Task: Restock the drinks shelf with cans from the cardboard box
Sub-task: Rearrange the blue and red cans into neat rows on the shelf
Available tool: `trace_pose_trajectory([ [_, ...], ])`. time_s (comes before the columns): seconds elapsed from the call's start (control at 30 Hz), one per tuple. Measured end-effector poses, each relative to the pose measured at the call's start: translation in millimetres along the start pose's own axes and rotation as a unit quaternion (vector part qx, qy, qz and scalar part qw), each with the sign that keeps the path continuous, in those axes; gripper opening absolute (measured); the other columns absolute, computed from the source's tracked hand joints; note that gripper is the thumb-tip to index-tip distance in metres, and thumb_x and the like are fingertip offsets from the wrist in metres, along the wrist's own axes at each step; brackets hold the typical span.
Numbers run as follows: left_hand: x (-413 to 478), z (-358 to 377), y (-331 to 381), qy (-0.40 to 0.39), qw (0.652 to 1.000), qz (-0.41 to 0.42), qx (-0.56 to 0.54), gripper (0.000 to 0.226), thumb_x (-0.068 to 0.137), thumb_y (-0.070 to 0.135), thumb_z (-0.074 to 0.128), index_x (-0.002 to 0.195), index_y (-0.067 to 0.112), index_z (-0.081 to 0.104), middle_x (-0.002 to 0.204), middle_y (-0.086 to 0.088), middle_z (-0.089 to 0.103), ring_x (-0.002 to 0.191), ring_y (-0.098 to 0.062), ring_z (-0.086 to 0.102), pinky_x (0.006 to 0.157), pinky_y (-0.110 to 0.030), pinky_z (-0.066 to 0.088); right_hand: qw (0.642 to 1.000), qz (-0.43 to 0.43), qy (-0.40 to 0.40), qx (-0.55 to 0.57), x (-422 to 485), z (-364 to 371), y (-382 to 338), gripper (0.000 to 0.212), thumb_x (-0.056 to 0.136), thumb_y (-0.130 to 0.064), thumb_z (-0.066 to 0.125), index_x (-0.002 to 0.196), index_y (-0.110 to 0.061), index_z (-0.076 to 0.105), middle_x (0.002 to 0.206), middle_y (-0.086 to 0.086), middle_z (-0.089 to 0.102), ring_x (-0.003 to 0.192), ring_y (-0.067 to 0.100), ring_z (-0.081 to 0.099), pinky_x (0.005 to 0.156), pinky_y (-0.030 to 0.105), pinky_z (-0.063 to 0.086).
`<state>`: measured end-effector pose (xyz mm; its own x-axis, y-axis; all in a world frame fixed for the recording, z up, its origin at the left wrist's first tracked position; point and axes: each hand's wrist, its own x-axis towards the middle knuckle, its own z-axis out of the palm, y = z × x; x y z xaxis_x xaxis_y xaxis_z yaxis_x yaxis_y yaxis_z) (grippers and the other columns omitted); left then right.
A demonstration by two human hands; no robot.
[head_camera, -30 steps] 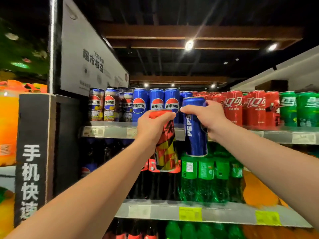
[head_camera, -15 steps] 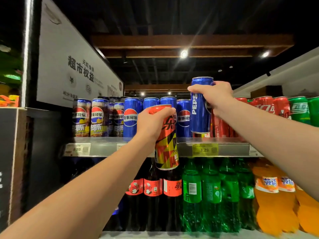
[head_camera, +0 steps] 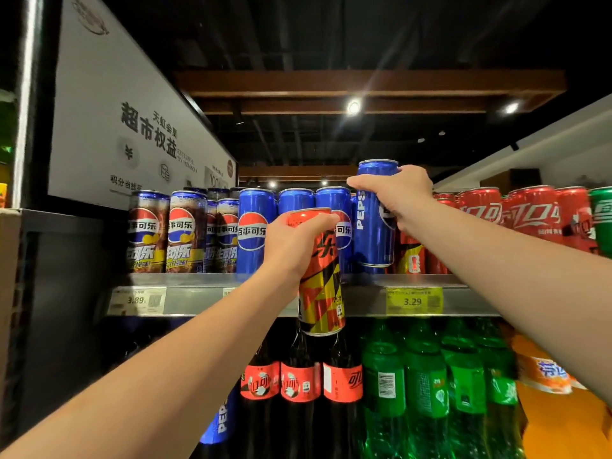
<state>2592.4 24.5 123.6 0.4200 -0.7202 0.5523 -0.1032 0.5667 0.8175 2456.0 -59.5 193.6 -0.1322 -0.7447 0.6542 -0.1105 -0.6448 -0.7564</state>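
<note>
Right hand [head_camera: 397,197] gripped the blue can [head_camera: 374,233] round its upper half, fingers wrapped over the front, thumb side hidden; can upright, long axis near vertical, lid up, "PEPSI" lettering running bottom to top along the axis; its base sat just above the shelf [head_camera: 195,301] deck, contact not clear, lid higher than the blue row [head_camera: 253,233] standing on the shelf just left of it.

Left hand [head_camera: 298,240] held the red can [head_camera: 323,293] near the top, fingers curled round the rim end; axis close to vertical, bottom leaning slightly right, lid up; can was in front of the shelf lip, not on the deck, lower half hanging below the lip.

On the shelf, left end: dark cola cans [head_camera: 147,233]; right of the blue can: red cans [head_camera: 480,210], then a green can [head_camera: 601,220] at the frame edge; all upright.

On the shelf lip: white tag [head_camera: 137,300] reading 3.89, yellow tag [head_camera: 414,301] reading 3.29.

Below the shelf: dark bottles [head_camera: 299,382], green bottles [head_camera: 427,385], orange bottles [head_camera: 556,392]; above its left end, a white sign [head_camera: 116,111].
</note>
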Motion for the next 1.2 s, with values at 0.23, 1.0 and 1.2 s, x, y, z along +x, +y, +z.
trace_pose_trajectory([
  [0.23,5,-3,-8,-0.011,1.0,-0.001,-0.008,0.048,0.069,0.034,0.079,0.11,0.02,0.058,0.098,0.0,0.069,0.086,-0.017,0.068,0.068,-0.034,0.056,1.0,0.017,0.001,-0.024,-3,6,8,0.077,0.058,-0.047,0.086,0.119,-0.013,0.052,0.106,0.005,0.066,0.09,0.021,0.068,0.079,0.042,0.058],
  [1.0,9,-2,-20,-0.035,0.999,-0.003,-0.015,0.042,0.067,0.036,0.079,0.102,0.022,0.061,0.091,0.001,0.071,0.08,-0.015,0.07,0.065,-0.032,0.056,0.995,0.06,0.04,-0.062,-1,17,30,0.079,0.062,-0.064,0.076,0.115,-0.013,0.05,0.101,0.004,0.066,0.086,0.02,0.067,0.077,0.041,0.058],
  [1.2,11,-3,-19,-0.034,0.999,-0.002,-0.018,0.04,0.068,0.035,0.078,0.101,0.023,0.06,0.091,0.002,0.07,0.08,-0.014,0.069,0.06,-0.028,0.053,0.996,0.072,0.027,-0.042,-3,23,27,0.08,0.066,-0.065,0.072,0.121,-0.012,0.048,0.109,0.005,0.065,0.092,0.022,0.067,0.078,0.04,0.057],
])
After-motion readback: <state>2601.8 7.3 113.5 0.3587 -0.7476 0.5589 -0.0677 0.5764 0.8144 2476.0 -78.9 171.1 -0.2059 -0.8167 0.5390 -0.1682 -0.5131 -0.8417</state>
